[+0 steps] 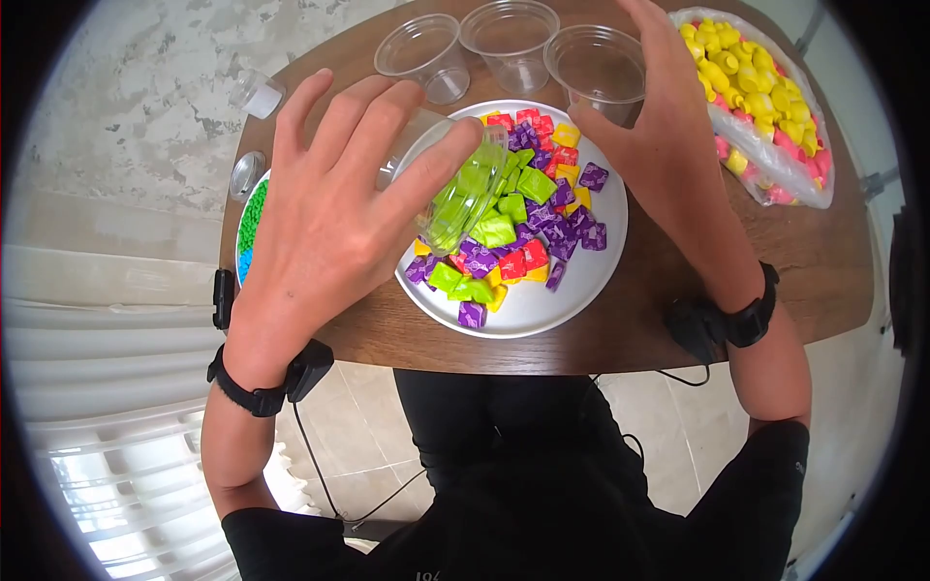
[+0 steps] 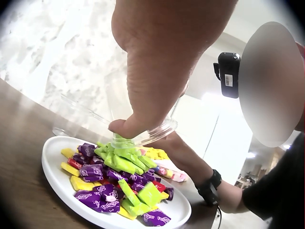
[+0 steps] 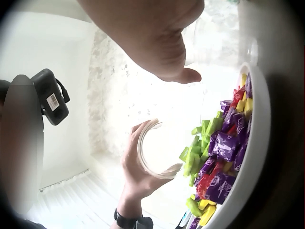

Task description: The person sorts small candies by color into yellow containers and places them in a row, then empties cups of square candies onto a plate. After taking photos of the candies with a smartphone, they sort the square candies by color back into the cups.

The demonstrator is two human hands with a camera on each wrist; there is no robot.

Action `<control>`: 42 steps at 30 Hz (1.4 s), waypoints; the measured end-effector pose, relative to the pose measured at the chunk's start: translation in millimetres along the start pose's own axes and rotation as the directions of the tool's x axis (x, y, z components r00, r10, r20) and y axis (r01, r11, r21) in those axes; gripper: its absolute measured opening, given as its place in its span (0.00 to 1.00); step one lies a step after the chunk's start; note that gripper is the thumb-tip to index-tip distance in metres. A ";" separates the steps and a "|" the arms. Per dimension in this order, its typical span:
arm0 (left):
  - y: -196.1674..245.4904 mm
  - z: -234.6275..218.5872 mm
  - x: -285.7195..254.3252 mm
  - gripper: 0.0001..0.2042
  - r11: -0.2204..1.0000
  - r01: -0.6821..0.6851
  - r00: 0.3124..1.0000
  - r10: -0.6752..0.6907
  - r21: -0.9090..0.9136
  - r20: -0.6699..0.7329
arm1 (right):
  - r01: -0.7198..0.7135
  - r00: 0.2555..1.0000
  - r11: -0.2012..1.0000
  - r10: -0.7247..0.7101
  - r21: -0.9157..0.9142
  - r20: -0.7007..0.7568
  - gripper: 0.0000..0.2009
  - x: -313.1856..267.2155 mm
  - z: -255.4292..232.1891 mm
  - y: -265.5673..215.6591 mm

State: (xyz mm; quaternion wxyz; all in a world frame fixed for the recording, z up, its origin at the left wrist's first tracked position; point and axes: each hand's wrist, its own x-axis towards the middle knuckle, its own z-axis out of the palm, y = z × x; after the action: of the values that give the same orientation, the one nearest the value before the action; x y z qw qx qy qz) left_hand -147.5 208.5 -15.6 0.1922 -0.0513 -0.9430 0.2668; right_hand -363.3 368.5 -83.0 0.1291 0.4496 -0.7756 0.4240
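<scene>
My left hand (image 1: 339, 218) grips a clear plastic cup (image 2: 167, 129) tipped on its side over a white plate (image 1: 593, 283). Green wrapped candies (image 1: 494, 230) lie at the cup's mouth and on a pile of purple candies (image 1: 557, 232), with red and yellow ones among them. At the plate's far right, my right hand (image 1: 673, 160) is raised with fingers extended and thumb spread. Its thumb overlaps the lower part of another clear cup (image 1: 593, 68) standing on the table. In the right wrist view the thumb (image 3: 183, 75) points out freely.
Two more clear cups (image 1: 421, 53) stand along the back of the wooden table (image 1: 659, 290). A plastic bag (image 1: 765, 165) of yellow and pink pieces lies at the right. On the left are a small white-capped container (image 1: 260, 97) and a dish with green and blue bits (image 1: 250, 228).
</scene>
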 end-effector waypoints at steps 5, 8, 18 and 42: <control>-5.5 0.5 2.0 0.40 1.000 0.012 1.000 -0.012 0.026 -0.023 | 0.405 0.913 0.912 -0.401 0.056 -0.073 0.41 -12.9 17.0 -4.8; -12.4 -6.1 2.3 0.39 0.998 0.035 0.999 -0.035 0.050 -0.017 | 0.496 0.867 0.844 -0.492 0.203 -0.075 0.33 -24.0 32.1 -13.5; -29.6 0.4 -18.9 0.37 0.956 0.224 0.974 -0.216 -0.187 0.062 | 0.583 0.767 0.705 -0.642 0.403 0.013 0.26 -39.4 58.2 -15.5; -135.9 293.0 -68.0 0.45 -0.103 0.604 0.268 -0.907 -0.790 0.324 | 0.577 0.792 0.802 -0.596 0.153 0.137 0.40 -79.7 110.5 -2.8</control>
State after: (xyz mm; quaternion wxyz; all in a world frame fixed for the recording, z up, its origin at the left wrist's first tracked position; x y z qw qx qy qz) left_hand -198.3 -62.5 -196.9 0.4114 0.3832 -0.7334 -0.3822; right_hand -296.2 329.2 -194.9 0.1610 0.7099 -0.5831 0.3606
